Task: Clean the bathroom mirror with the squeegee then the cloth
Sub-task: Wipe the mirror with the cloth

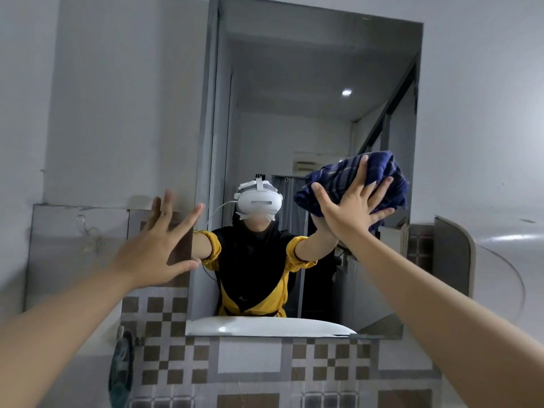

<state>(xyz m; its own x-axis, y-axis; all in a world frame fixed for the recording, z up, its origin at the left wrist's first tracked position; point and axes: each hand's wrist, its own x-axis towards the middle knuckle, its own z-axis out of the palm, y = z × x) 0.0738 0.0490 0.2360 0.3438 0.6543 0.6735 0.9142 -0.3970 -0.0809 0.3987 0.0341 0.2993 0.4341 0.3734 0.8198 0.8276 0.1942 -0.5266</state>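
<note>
Plaid blue cloth (379, 184) bunched under flat R hand (350, 206) on mirror (294, 113), L hand (156, 245) splayed, empty, maybe touching frame.

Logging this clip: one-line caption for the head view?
Right hand presses blue cloth flat against mirror; left hand open beside it.

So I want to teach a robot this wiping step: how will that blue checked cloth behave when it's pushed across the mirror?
The cloth looks soft and floppy: it bunches in folds under the flat right hand. It is probably light, since an open palm alone pins it to the mirror. It will likely slide and crumple rather than keep its shape, and could drop if pressure eases.
</note>
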